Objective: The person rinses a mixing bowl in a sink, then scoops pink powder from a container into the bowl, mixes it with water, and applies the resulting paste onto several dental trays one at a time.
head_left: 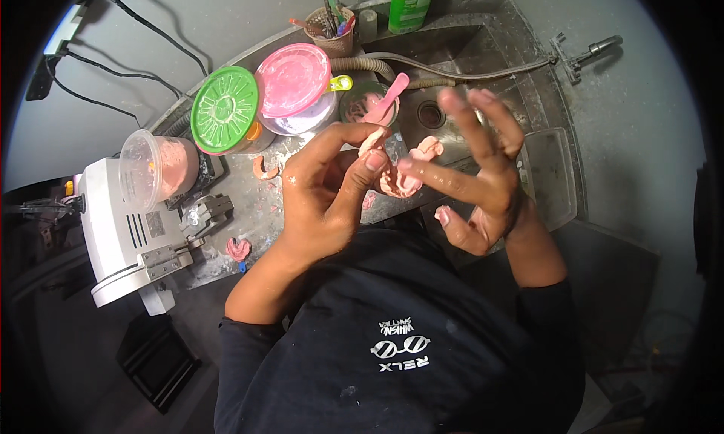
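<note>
My left hand [320, 189] pinches a small pale pink piece [373, 141] between thumb and finger, above the worktop. My right hand [483, 185] is open to its right, fingers spread and slightly blurred, with a pink bit [441, 212] at the thumb tip. Behind both hands lie irregular moulded pink pieces [401, 179], partly hidden by my fingers. A curved pink piece [264, 170] sits left of my left hand, and a small darker pink piece [237, 248] lies lower left. A bowl of pink material [354, 106] holds a pink spatula [392, 92] behind my hands.
Green-lidded [225, 110] and pink-lidded [294, 76] tubs stand at the back, a clear tub [166, 170] of pink material and a white machine [124, 238] at left. Behind are a tool basket [332, 40], green bottle [409, 8] and hoses [490, 70]; a steel sink [452, 49] is at right.
</note>
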`<state>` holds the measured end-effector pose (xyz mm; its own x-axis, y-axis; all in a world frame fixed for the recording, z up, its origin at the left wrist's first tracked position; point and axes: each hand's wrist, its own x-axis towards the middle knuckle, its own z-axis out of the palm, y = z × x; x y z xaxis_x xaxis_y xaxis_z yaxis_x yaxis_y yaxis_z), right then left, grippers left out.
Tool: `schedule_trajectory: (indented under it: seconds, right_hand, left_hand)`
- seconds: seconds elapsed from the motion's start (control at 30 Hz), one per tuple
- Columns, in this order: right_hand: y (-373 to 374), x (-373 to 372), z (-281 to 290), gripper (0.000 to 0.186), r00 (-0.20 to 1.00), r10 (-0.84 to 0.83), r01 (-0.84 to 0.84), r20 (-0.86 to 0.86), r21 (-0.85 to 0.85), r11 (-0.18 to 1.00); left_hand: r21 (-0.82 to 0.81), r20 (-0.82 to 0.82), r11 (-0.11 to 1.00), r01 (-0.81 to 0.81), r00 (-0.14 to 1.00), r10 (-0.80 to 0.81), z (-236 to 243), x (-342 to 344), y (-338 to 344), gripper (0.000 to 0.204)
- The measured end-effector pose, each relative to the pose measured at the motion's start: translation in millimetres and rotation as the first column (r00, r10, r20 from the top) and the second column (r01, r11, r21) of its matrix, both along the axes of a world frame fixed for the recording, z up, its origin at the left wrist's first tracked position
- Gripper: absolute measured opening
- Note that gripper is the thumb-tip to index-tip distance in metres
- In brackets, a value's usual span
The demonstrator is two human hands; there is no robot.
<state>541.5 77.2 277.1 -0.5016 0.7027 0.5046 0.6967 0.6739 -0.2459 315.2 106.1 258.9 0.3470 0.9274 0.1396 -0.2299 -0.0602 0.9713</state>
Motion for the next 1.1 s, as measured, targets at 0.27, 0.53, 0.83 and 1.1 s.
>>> schedule_trajectory:
  seconds: [0.27, 0.53, 0.83, 1.1]
  right_hand:
    - [3, 0, 2, 0.04, 0.979, 0.198, -0.2, -0.055, -0.02, 0.98]
    - [12, 3, 4, 0.041, 0.917, 0.387, -0.395, -0.097, -0.088, 0.914]
    - [19, 3, -2, 0.043, 0.885, 0.242, -0.32, -0.399, -0.141, 0.937]
    - [13, -42, -77, 0.066, -0.026, -0.35, -0.802, -0.936, -0.19, 0.567]
  left_hand:
    - [-0.142, 0.02, 0.974, 0.179, 0.984, -0.178, 5, -9, 1, 0.021]
    - [-0.14, 0.007, 0.961, 0.238, 0.971, -0.24, 10, -13, 2, 0.023]
    - [-0.17, 0.045, 0.953, 0.249, 0.968, -0.245, 7, -18, 2, 0.022]
    - [-0.381, 0.23, 0.906, 0.184, 0.968, -0.1, -21, -10, 10, 0.019]
